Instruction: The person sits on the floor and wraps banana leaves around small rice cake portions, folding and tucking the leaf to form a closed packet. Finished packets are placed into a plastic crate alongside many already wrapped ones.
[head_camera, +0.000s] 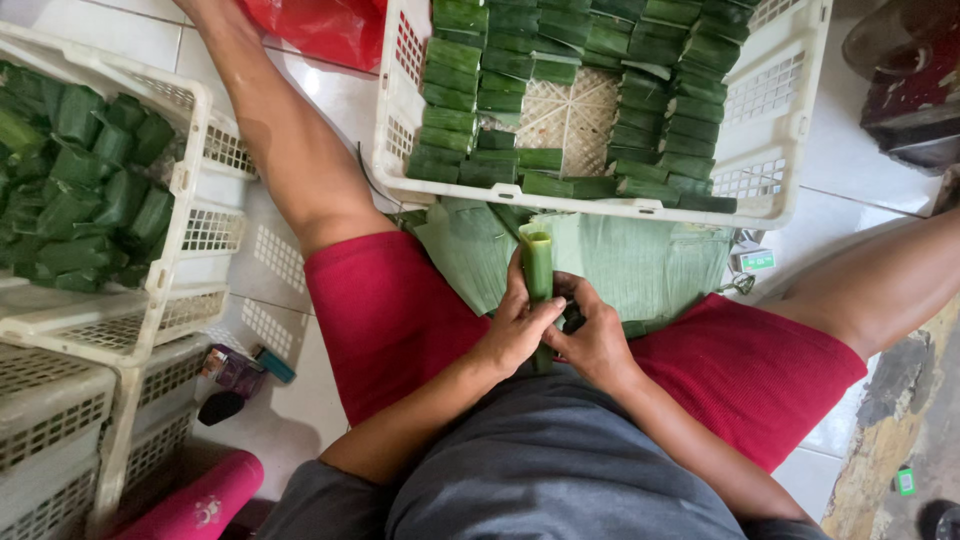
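I sit on the floor with a long green leaf-wrapped roll (538, 268) held upright in my lap. My left hand (515, 328) wraps its left side and my right hand (592, 340) grips its lower right side. Both hands touch each other around the roll. Flat green leaves (640, 262) lie spread between my knees under the roll. A white plastic crate (770, 120) in front of me holds rows of folded green leaf parcels (455, 110) along its sides, with bare lattice showing in its middle.
Another white crate (195, 230) at the left is heaped with green parcels (80, 190), stacked on more crates (50, 420). A red plastic bag (320, 25) lies at the top. Small packets (235, 368), a pink roll (200, 500) and a green-labelled item (755, 260) sit on the tiled floor.
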